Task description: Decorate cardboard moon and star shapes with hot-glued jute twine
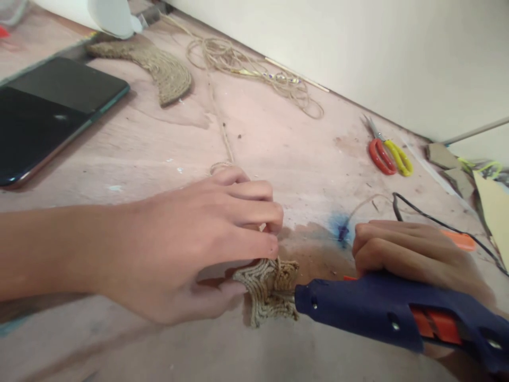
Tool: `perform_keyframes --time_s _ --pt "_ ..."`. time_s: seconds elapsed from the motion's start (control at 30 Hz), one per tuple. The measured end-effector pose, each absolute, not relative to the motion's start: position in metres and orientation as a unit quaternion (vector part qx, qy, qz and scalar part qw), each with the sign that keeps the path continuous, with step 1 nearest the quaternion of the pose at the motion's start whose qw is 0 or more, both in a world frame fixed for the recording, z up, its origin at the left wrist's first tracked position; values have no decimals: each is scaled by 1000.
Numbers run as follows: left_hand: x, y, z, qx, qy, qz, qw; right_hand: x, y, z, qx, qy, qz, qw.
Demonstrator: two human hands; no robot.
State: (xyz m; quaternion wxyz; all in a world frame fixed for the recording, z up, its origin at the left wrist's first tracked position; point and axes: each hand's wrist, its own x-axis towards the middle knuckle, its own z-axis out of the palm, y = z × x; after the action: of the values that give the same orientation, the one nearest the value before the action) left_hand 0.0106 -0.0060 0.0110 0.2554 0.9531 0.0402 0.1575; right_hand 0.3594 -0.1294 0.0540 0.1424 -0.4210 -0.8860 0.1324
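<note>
A small star-shaped piece covered in rows of twine [260, 297] lies at the lower middle. My left hand [199, 233] reaches in from the left, fingers curled, with thumb and index finger at the star's edge. A strand of twine [225, 140] runs from beneath these fingers toward the back. My right hand [413, 246] is closed around a blue and orange hot glue gun [358, 307], lying on its side. Its nozzle points left and meets the middle of the star. The gun hides part of the right hand's grip.
A phone [59, 101] and a twine-covered crescent [167, 71] lie at the back left. Tangled twine [222, 53] rests by the wall. Red and yellow scissors [387, 151] lie at the right, near a black cable [433, 215]. A white cylinder [107, 16] sits at the top left.
</note>
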Motion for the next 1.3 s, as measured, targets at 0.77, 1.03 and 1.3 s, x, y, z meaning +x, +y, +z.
perform_keyframes --time_s 0.77,1.03,1.3 --pt "24 -24 -3 952 108 217 185 362 -123 58 -408 -900 87 126" --pt "9 -11 11 953 65 171 240 360 -129 55 -431 -890 71 132" --pt "6 -7 15 950 46 161 263 363 -127 54 -406 -898 113 127"
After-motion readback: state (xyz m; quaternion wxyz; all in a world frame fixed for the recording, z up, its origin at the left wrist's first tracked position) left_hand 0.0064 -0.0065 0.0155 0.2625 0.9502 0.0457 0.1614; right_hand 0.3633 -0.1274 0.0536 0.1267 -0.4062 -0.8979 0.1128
